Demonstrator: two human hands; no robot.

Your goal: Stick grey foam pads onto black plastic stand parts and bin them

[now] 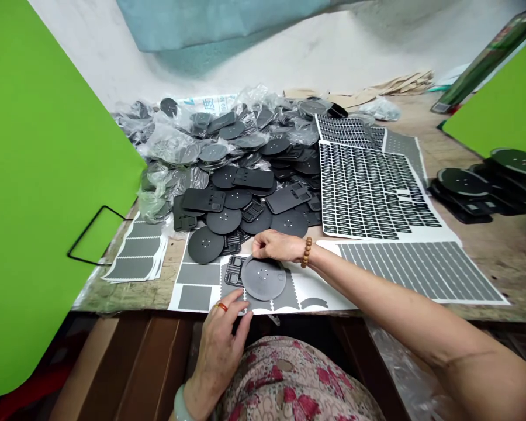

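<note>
A round dark disc [263,278] on a rectangular black base [234,271] lies on grey-and-white sticker sheets [194,297] at the table's front edge. My right hand [277,245], with a beaded bracelet on its wrist, is at the disc's upper rim. Its thumb and fingers are pinched together, and what is between them is too small to make out. Below and left of the disc is my left hand [225,339], palm down with fingers apart, holding nothing; its fingertips are near the base.
Behind lies a heap of black discs and bases [236,199], partly in clear plastic. Black label sheets [368,193] are to the right, with stacked assembled pieces [464,182] beyond. A green panel [48,175] and a black wire frame [85,234] stand left.
</note>
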